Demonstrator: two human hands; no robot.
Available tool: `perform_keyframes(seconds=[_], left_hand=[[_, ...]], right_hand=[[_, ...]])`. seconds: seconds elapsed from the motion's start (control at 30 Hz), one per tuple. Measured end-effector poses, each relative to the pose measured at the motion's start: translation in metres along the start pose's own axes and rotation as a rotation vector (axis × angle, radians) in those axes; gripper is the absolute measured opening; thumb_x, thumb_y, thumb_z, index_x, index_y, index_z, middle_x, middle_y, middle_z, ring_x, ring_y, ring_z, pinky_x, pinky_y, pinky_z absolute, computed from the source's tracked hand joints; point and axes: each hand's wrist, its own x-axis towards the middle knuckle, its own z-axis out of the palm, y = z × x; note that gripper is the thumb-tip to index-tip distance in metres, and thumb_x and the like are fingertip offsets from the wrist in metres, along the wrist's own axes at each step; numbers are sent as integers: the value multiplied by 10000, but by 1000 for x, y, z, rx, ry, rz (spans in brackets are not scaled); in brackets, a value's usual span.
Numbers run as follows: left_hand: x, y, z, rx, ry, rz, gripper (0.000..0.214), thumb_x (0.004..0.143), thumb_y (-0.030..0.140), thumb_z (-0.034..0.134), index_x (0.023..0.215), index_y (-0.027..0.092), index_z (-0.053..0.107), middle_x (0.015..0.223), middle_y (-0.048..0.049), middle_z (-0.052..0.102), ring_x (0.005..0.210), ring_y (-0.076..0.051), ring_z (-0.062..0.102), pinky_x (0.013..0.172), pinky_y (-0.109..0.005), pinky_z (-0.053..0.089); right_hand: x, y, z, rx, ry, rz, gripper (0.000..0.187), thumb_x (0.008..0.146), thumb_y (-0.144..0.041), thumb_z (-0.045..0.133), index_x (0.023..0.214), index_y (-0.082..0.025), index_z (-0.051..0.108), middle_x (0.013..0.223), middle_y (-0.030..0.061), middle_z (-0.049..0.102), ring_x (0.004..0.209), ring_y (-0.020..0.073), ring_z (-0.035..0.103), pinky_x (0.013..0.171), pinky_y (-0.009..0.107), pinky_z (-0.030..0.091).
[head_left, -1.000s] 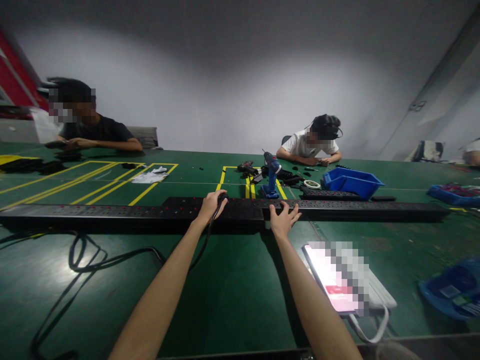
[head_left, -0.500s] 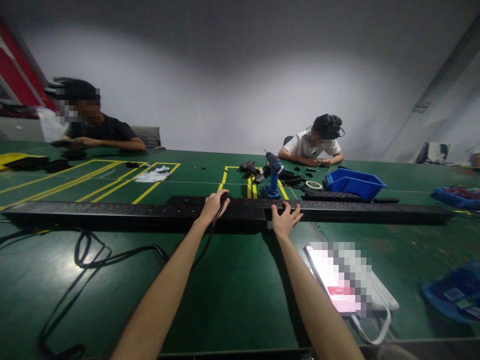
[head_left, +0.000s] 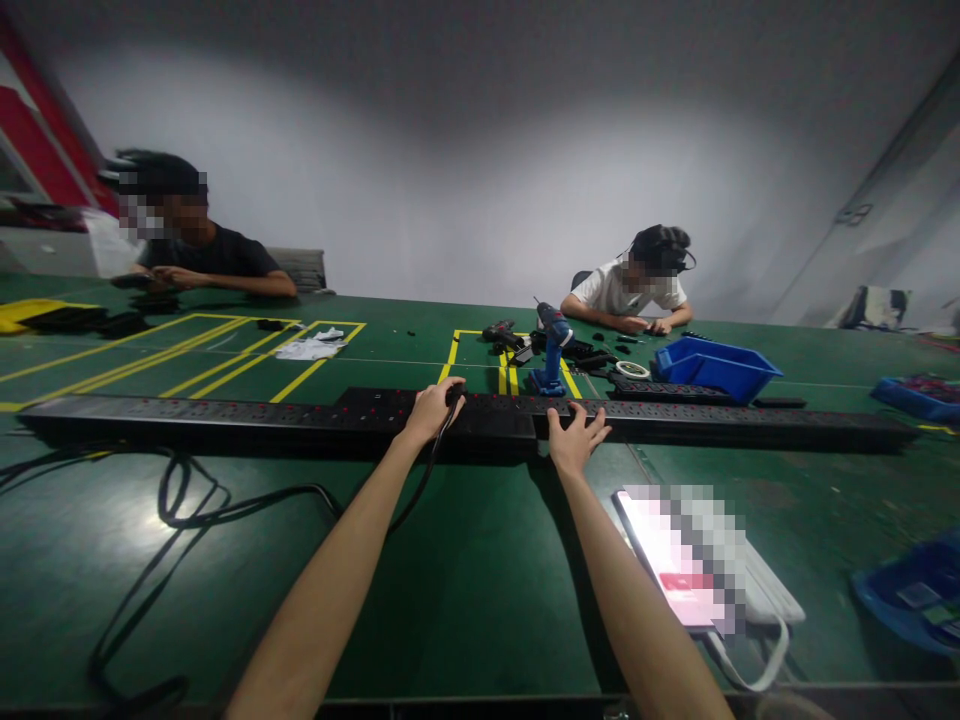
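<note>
A long black power strip [head_left: 247, 418] with rows of sockets and small red marks lies across the green table, and another long black strip [head_left: 720, 420] continues to the right. My left hand [head_left: 431, 412] is closed around a black plug [head_left: 454, 392] over the sockets; whether its pins are seated is hidden. From the plug a black cable [head_left: 429, 470] drops beneath my left forearm and loops on the table at left. My right hand [head_left: 577, 440] has its fingers spread at the front edge of the strips, near where they meet, and holds nothing.
Behind the strips stand a blue cordless drill [head_left: 552, 345], a roll of tape [head_left: 632, 370] and a blue bin [head_left: 712, 368]. A lit phone [head_left: 667, 560] and a white power bank [head_left: 772, 580] lie at right. Two co-workers sit across the table, one in a white shirt [head_left: 611, 290].
The whole view has shifted slightly to the right. Both hands keep the same pose, left on the plug and right spread at the strips.
</note>
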Motion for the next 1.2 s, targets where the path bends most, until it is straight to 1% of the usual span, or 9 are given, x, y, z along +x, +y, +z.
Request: perform_keyframes(seconds=[0.1, 0.33, 0.53, 0.67, 0.8, 0.97, 1.07, 1.2], left_hand=[[0, -1, 1, 2, -11, 17, 375, 876, 311, 579, 1247, 273, 613, 1150, -50, 719, 1091, -241, 652, 1014, -394, 465], [1, -3, 5, 75, 6, 18, 382, 868, 291, 588, 1248, 267, 618, 1138, -63, 721, 1098, -266, 649, 1024, -412, 453], [1, -2, 4, 92, -3, 30, 389, 888, 311, 560, 1272, 269, 606, 1135, -72, 717, 1073, -290, 649, 1009, -440, 453], [0, 1, 2, 103, -13, 32, 391, 890, 319, 559, 1276, 272, 608, 1122, -66, 721, 1049, -279, 656, 1006, -424, 457], [0, 3, -1, 79, -27, 23, 388, 894, 346, 559, 1274, 286, 613, 1118, -58, 724, 1044, -272, 659, 1005, -423, 458], [0, 3, -4, 39, -46, 14, 425, 857, 420, 630, 1268, 311, 624, 1118, -55, 725, 1073, -272, 652, 1012, -427, 454], [0, 4, -3, 27, -49, 4, 412, 870, 394, 619, 1274, 315, 620, 1126, -55, 721, 1082, -265, 648, 1005, -418, 456], [-1, 7, -3, 75, -35, -25, 412, 879, 363, 615, 1289, 320, 608, 1156, -43, 716, 1114, -254, 637, 1021, -403, 444]], right_hand=[[0, 0, 0, 2, -2, 3, 584, 847, -571, 531, 1294, -198, 580, 1600, 145, 135, 1461, 457, 30, 1146, 578, 159], [-1, -1, 0, 8, 7, 1, 583, 843, -570, 538, 1294, -203, 578, 1597, 153, 148, 1459, 449, 54, 1129, 592, 187], [-1, 1, 0, 12, -5, 5, 586, 847, -577, 516, 1298, -207, 574, 1601, 142, 126, 1460, 449, 24, 1145, 572, 150], [-1, 0, 0, 20, -7, 7, 585, 849, -577, 524, 1298, -206, 574, 1605, 141, 124, 1462, 452, 27, 1152, 563, 146], [-1, 0, -1, 20, -7, 13, 575, 851, -571, 539, 1297, -211, 577, 1609, 136, 123, 1464, 452, 27, 1153, 572, 150], [0, -1, -1, 19, -12, 14, 572, 851, -559, 551, 1303, -210, 574, 1609, 140, 129, 1467, 450, 28, 1154, 574, 161], [0, -1, -1, 22, -18, 15, 575, 848, -562, 548, 1303, -212, 573, 1610, 140, 119, 1466, 457, 21, 1157, 572, 150], [0, 0, 0, 15, -17, 12, 587, 846, -584, 529, 1305, -220, 571, 1609, 135, 115, 1466, 454, 28, 1160, 567, 142]])
